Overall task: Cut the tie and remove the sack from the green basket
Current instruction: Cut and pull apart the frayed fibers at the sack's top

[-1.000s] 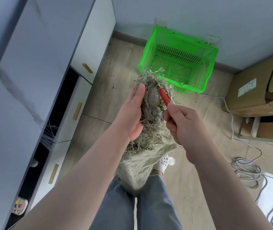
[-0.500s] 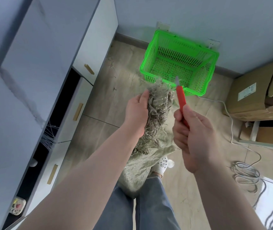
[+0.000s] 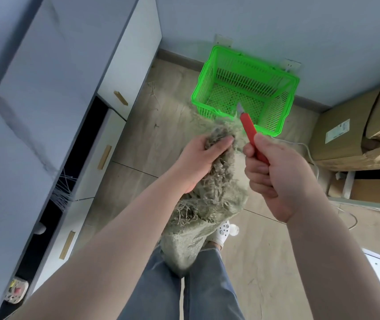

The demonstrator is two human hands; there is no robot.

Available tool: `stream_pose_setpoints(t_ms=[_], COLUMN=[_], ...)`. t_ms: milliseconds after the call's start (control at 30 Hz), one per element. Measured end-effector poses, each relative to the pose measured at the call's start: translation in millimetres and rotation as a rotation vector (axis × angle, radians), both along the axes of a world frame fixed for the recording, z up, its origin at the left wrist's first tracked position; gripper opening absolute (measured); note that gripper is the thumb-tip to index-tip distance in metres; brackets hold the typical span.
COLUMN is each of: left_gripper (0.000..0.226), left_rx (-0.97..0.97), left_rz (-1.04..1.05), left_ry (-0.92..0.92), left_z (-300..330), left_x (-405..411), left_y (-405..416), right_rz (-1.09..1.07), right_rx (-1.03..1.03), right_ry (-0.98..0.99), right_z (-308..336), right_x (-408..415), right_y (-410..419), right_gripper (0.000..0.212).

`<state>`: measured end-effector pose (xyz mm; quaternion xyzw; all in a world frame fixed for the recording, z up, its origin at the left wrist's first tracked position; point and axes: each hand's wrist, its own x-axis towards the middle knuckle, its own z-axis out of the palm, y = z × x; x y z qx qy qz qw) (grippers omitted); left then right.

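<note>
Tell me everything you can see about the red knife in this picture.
The red knife is a slim utility cutter with a red, plastic-looking handle and a short grey blade tip pushed out at the top. The right hand grips its lower handle, fingers curled round it. It tilts up and away, blade pointing toward the green basket, right beside the frayed top of the sack.

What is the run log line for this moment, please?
left hand: grips sack top | right hand: holds red knife, blade out | green basket: on floor, sack outside
</note>
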<state>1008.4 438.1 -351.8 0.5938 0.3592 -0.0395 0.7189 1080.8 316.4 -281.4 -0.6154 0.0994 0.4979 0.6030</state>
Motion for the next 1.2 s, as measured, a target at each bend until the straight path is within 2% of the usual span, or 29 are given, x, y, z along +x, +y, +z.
stream_pose_setpoints(t_ms=[67,167,233,300,333,400,467,533,600,667,733,767,800,833,933,1000,1033,1067,1100,1167,1200], left_gripper=[0.039,0.045,0.036,0.033,0.037,0.04,0.039,0.035,0.021,0.018,0.044,0.06,0.066,0.059,0.019,0.015,0.019,0.032,0.057,0.105,0.111], left_rx=[0.164,0.436,0.492,0.462,0.425,0.29,0.117,-0.096,-0.279,-0.341,-0.266,-0.189,-0.086,0.038,0.37,0.395,0.282,0.122,-0.039,-0.163,-0.163], left_rz=[0.042,-0.085,-0.087,0.042,0.136,0.246,0.265,0.278,0.284,0.294,0.257,0.247,0.264,0.295,0.362,0.382,0.408,0.422,0.409,0.266,0.193], left_ry=[0.045,0.057,0.102,0.257,0.32,0.329,0.263,0.169,0.116,0.09,0.102,0.108,0.104,0.094,0.029,0.044,0.037,0.051,0.083,0.155,0.17], left_z=[-3.8,-6.0,-13.7,-28.6,-35.2,-37.6,-25.6,-7.8,6.4,7.4,1.3,-3.0,-7.7,-13.1,-17.9,-16.6,-14.4,-8.1,-5.6,2.6,5.0], left_x=[-2.9,-1.9,-2.8,-18.6,-32.5,-50.1,-46.1,-24.7,-4.7,0.5,-2.5,-4.9,-7.4,-10.1,-11.9,-11.1,-10.2,-9.6,-10.6,-13.7,-16.3], left_y=[6.2,9.4,11.6,24.7,31.0,35.1,27.7,16.3,11.6,13.3,17.7,20.1,21.9,22.7,23.4,22.6,22.3,22.3,22.5,20.0,15.8], right_rz=[0.005,0.011,-0.07,-0.244,-0.299,-0.302,-0.163,0.081,0.168,0.129,0.015,-0.058,-0.132,-0.203,-0.301,-0.349,-0.375,-0.389,-0.391,-0.364,-0.336], right_rx=[-0.023,-0.047,-0.076,-0.073,-0.019,0.03,-0.149,-0.348,-0.357,-0.353,-0.337,-0.309,-0.28,-0.244,-0.192,-0.178,-0.17,-0.166,-0.165,-0.173,-0.175], right_ry=[0.03,0.01,-0.097,-0.289,-0.355,-0.371,-0.383,-0.486,-0.508,-0.517,-0.546,-0.546,-0.53,-0.505,-0.519,-0.507,-0.482,-0.458,-0.45,-0.482,-0.506], right_z=[-0.1,-3.9,5.1,23.7,33.0,38.3,12.2,-22.4,-49.0,-63.9,-69.2,-70.0,-70.5,-69.9,-68.8,-68.9,-70.0,-71.4,-71.1,-69.4,-68.3], right_x=[-0.8,-16.2,-15.7,8.9,27.0,53.8,51.7,26.6,-2.9,-21.2,-25.7,-25.3,-23.4,-20.9,-20.4,-23.8,-24.1,-23.0,-21.2,-17.5,-17.5], right_y=[-2.4,-1.4,-1.0,-6.1,-8.5,-10.7,-1.5,12.2,19.8,22.7,25.8,26.1,25.9,25.9,28.3,29.8,29.2,27.5,25.5,22.6,22.6], right_gripper=[0.036,0.036,0.038,0.041,0.041,0.039,0.038,0.032,0.029,0.035,0.036,0.036,0.036,0.035,0.033,0.031,0.031,0.03,0.03,0.031,0.032])
